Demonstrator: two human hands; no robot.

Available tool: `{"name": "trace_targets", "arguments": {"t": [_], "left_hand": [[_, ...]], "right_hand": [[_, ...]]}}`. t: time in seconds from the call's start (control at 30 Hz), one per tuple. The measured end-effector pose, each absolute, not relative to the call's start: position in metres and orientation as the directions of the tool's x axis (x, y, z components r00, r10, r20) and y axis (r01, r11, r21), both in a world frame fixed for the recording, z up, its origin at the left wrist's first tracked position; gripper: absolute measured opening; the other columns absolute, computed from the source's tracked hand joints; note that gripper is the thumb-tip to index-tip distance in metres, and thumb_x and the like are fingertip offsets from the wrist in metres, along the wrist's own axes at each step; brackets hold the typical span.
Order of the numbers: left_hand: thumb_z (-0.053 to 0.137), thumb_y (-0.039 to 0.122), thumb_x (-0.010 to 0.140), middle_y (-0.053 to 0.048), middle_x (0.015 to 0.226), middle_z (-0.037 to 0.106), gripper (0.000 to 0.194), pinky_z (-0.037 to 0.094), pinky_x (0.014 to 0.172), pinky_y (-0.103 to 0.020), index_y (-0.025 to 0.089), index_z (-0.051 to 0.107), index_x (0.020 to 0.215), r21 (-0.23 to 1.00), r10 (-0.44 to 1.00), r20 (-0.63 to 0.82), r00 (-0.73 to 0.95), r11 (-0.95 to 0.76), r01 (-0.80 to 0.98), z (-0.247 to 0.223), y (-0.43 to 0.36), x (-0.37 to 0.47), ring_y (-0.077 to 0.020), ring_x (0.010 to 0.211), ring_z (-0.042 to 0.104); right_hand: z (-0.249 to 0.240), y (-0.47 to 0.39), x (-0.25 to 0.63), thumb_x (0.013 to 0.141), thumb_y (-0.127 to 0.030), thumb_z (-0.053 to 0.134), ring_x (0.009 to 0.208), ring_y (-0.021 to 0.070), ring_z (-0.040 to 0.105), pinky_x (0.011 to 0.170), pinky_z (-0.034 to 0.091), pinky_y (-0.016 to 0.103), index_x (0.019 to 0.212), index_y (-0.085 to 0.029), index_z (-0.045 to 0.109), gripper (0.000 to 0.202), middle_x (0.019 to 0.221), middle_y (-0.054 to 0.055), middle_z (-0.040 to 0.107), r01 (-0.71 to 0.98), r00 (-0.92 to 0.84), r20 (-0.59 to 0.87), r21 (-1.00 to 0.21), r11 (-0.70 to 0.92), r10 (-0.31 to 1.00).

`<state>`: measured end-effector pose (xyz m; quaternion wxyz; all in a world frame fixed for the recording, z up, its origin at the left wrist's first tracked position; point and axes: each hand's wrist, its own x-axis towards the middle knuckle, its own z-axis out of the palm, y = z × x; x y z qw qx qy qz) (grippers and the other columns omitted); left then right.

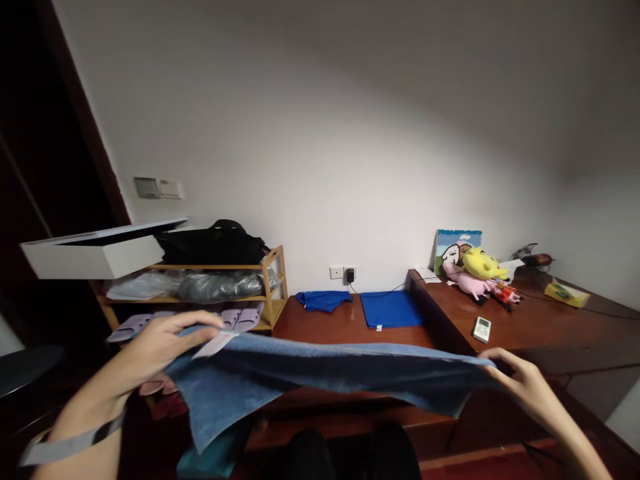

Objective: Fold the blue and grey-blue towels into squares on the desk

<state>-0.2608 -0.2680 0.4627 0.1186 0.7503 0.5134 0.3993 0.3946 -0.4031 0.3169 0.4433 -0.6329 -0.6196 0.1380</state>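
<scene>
A light blue cloth [320, 370] is stretched between my two hands, its upper edge nearly level and its lower part hanging down. My left hand [173, 340] pinches the left end, where a white label shows beside the fingers. At the right end, the thumb and fingers of my right hand [515, 373] are closed on the cloth's corner. Behind it on the low brown table [310, 328] lie a crumpled blue cloth [325, 300] and a flat, folded blue cloth [391, 309] with a small white tag.
At left stands a wooden rack [274, 293] with a black bag [215, 243], a white box [90, 257] and purple slippers [249, 317]. The higher brown cabinet [535, 327] at right holds plush toys [483, 265], a remote [481, 329] and a yellow tissue pack [567, 292].
</scene>
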Motion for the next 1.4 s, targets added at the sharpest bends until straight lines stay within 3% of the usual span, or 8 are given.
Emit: {"name": "trace_targets", "arguments": {"t": [0.1, 0.2, 0.43, 0.6, 0.8, 0.93, 1.17, 1.4], "left_hand": [[0.074, 0.069, 0.065, -0.002, 0.082, 0.077, 0.044, 0.061, 0.073, -0.033, 0.027, 0.077, 0.076, 0.611, 0.923, 0.235, 0.304, -0.384, 0.692, 0.445, -0.271, -0.277, -0.0240, 0.078, 0.070], [0.068, 0.065, 0.077, -0.001, 0.083, 0.077, 0.038, 0.058, 0.079, -0.033, 0.028, 0.077, 0.080, 0.630, 0.913, 0.060, 0.403, -0.348, 0.695, 0.419, -0.268, -0.279, -0.0237, 0.081, 0.068], [0.059, 0.067, 0.086, -0.002, 0.089, 0.075, 0.046, 0.052, 0.084, -0.027, 0.023, 0.072, 0.082, 0.628, 0.841, -0.121, 0.527, -0.346, 0.697, 0.329, -0.208, -0.261, -0.0224, 0.090, 0.068], [0.057, 0.068, 0.085, -0.007, 0.086, 0.077, 0.049, 0.055, 0.080, -0.030, 0.022, 0.073, 0.079, 0.628, 0.871, 0.152, 0.467, -0.450, 0.635, 0.322, -0.145, -0.246, -0.0237, 0.085, 0.070], [0.051, 0.070, 0.086, -0.010, 0.100, 0.078, 0.054, 0.053, 0.095, -0.034, 0.021, 0.073, 0.089, 0.511, 0.805, 0.558, 0.203, -0.525, 0.680, 0.389, -0.104, -0.233, -0.0254, 0.098, 0.070], [0.048, 0.064, 0.091, -0.010, 0.107, 0.076, 0.049, 0.050, 0.100, -0.033, 0.021, 0.072, 0.097, 0.437, 0.741, 0.656, 0.142, -0.526, 0.730, 0.386, -0.106, -0.250, -0.0239, 0.104, 0.069], [0.039, 0.043, 0.095, -0.004, 0.114, 0.078, 0.040, 0.055, 0.103, -0.037, 0.027, 0.076, 0.099, 0.303, 0.809, 0.457, 0.369, -0.532, 0.791, 0.217, -0.117, -0.282, -0.0236, 0.110, 0.071], [0.039, 0.035, 0.095, -0.004, 0.132, 0.074, 0.040, 0.056, 0.107, -0.036, 0.027, 0.075, 0.109, 0.283, 0.893, 0.313, 0.323, -0.412, 0.866, 0.056, -0.128, -0.264, -0.0220, 0.120, 0.071]], "right_hand": [[0.317, -0.432, 0.410, 0.081, -0.066, 0.069, 0.080, 0.0235, 0.065, 0.072, 0.053, 0.027, 0.083, -0.027, 0.071, 0.038, 0.084, 0.002, 0.072, 0.686, 0.117, 0.282, -0.716, 0.128, 0.952], [0.305, -0.444, 0.420, 0.080, -0.067, 0.070, 0.074, 0.0235, 0.062, 0.066, 0.051, 0.028, 0.079, -0.029, 0.069, 0.038, 0.078, 0.002, 0.068, 0.687, -0.004, 0.109, -0.722, 0.082, 0.994], [0.261, -0.389, 0.412, 0.083, -0.070, 0.066, 0.088, 0.0261, 0.065, 0.078, 0.054, 0.033, 0.086, -0.023, 0.074, 0.047, 0.090, 0.005, 0.073, 0.668, -0.127, -0.123, -0.744, -0.007, 0.984], [0.266, -0.295, 0.406, 0.079, -0.073, 0.066, 0.083, 0.0242, 0.067, 0.077, 0.055, 0.033, 0.082, -0.020, 0.073, 0.053, 0.085, 0.004, 0.074, 0.711, -0.153, -0.048, -0.699, 0.076, 0.987], [0.336, -0.205, 0.408, 0.082, -0.056, 0.060, 0.095, 0.0264, 0.069, 0.091, 0.053, 0.038, 0.094, -0.022, 0.072, 0.038, 0.100, 0.009, 0.076, 0.784, -0.011, 0.377, -0.572, 0.242, 0.926], [0.345, -0.193, 0.411, 0.087, -0.041, 0.053, 0.098, 0.0241, 0.066, 0.092, 0.050, 0.036, 0.102, -0.021, 0.068, 0.028, 0.105, 0.009, 0.073, 0.841, -0.019, 0.553, -0.442, 0.312, 0.833], [0.214, -0.202, 0.392, 0.087, -0.023, 0.048, 0.091, 0.0235, 0.064, 0.087, 0.044, 0.036, 0.098, -0.024, 0.066, 0.021, 0.095, 0.006, 0.070, 0.943, -0.078, 0.374, -0.272, 0.190, 0.924], [0.070, -0.194, 0.353, 0.086, -0.011, 0.046, 0.109, 0.0242, 0.066, 0.094, 0.043, 0.035, 0.105, -0.025, 0.066, 0.031, 0.112, 0.007, 0.072, 0.990, 0.027, 0.066, -0.141, -0.017, 0.997]]}}
